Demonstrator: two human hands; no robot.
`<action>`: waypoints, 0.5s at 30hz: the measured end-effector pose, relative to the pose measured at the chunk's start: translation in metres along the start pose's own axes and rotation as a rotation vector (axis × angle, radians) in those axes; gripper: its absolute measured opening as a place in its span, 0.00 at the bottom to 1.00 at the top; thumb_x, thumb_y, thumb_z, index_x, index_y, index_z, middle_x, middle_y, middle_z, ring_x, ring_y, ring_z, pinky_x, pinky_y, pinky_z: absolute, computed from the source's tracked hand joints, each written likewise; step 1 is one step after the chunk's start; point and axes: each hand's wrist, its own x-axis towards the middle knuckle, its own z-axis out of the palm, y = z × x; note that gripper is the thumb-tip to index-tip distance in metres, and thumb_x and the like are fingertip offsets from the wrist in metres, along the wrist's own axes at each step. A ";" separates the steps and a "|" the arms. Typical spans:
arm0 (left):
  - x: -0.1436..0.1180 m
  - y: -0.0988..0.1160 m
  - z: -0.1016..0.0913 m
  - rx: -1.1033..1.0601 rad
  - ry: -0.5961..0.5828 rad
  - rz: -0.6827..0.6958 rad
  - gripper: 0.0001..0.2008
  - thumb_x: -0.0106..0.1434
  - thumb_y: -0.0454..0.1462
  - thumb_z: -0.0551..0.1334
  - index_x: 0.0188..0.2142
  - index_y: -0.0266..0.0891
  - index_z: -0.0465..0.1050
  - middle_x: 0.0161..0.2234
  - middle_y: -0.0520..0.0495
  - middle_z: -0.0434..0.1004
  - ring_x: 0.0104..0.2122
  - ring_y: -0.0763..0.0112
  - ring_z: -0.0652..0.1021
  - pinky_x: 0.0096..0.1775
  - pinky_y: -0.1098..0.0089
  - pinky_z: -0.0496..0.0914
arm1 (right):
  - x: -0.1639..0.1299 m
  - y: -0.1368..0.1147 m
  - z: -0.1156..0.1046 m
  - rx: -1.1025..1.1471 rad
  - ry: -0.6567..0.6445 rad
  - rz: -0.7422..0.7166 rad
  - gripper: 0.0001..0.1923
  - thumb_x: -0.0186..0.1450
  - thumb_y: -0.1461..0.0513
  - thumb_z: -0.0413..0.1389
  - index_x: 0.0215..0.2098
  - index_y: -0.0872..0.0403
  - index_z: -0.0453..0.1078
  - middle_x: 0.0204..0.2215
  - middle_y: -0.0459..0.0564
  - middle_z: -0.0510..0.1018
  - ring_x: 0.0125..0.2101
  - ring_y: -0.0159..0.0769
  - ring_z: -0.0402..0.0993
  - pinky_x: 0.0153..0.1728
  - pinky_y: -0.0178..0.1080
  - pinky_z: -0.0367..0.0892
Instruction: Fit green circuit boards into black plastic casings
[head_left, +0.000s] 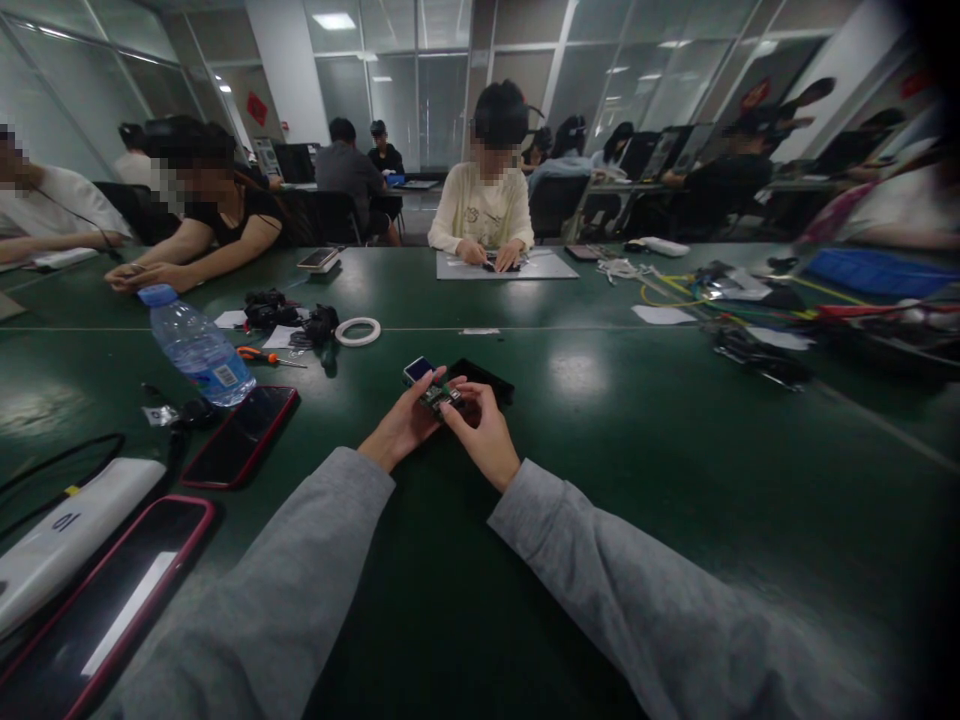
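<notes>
— So, where's your circuit board (pixel 441 397)?
— Between your hands, over the green counter (pixel 600 440). Your left hand (pixel 401 425) and right hand (pixel 484 432) pinch it with their fingers; the water bottle (pixel 196 347) sits at ten o'clock.

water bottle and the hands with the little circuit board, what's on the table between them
In the head view, a red-edged phone lies face up between the water bottle and the left hand; past it is bare green table.

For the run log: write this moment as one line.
left hand + right hand: gripping small green circuit board | beside: flat black rectangular case | dark green table
</notes>
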 end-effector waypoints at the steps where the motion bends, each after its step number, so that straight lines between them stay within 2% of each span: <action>1: 0.001 0.000 -0.001 0.002 0.002 0.001 0.21 0.60 0.45 0.63 0.50 0.41 0.70 0.50 0.43 0.75 0.45 0.63 0.77 0.47 0.64 0.69 | 0.000 0.000 0.000 -0.004 0.005 -0.002 0.22 0.61 0.51 0.59 0.46 0.54 0.61 0.41 0.50 0.72 0.39 0.35 0.70 0.39 0.38 0.68; 7: 0.004 -0.002 -0.006 0.048 0.050 0.024 0.20 0.59 0.41 0.63 0.50 0.40 0.71 0.51 0.44 0.75 0.48 0.65 0.76 0.50 0.65 0.67 | -0.001 -0.004 0.000 0.000 0.023 -0.020 0.22 0.60 0.52 0.60 0.46 0.54 0.61 0.40 0.50 0.72 0.38 0.34 0.70 0.39 0.38 0.67; 15: 0.001 -0.001 -0.003 0.077 0.060 0.031 0.20 0.58 0.40 0.63 0.50 0.38 0.70 0.51 0.43 0.75 0.46 0.64 0.77 0.50 0.65 0.68 | 0.000 -0.005 0.001 -0.026 0.019 -0.009 0.22 0.59 0.52 0.61 0.45 0.54 0.61 0.38 0.48 0.71 0.37 0.34 0.70 0.35 0.36 0.66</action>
